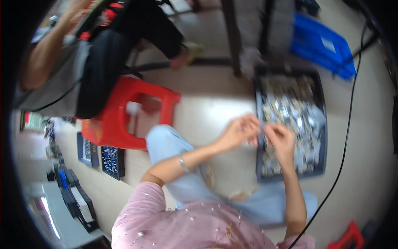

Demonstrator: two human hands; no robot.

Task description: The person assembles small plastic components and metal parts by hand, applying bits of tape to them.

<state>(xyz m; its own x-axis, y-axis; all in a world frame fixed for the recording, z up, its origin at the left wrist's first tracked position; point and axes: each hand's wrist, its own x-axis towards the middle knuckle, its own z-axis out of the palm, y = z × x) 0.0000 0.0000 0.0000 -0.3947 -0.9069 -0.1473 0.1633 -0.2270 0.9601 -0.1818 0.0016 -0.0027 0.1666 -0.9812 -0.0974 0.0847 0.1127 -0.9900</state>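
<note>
My left hand (242, 132) and my right hand (282, 140) meet over the left side of a dark grey tray (260, 166). The fingertips of both are pinched close together. Whatever lies between them is too small and blurred to name. In the tray are many small flat pieces (296, 120), silvery, white and tan, heaped loosely below my right hand. A bracelet (184, 163) circles my left wrist.
A red plastic stool (166, 112) stands at the left, with a seated person (103, 70) at it. Blue bin (319, 43) lies beyond the tray. A black cable (347, 133) hangs down the right. Small boxes of parts (120, 164) sit on the floor at left.
</note>
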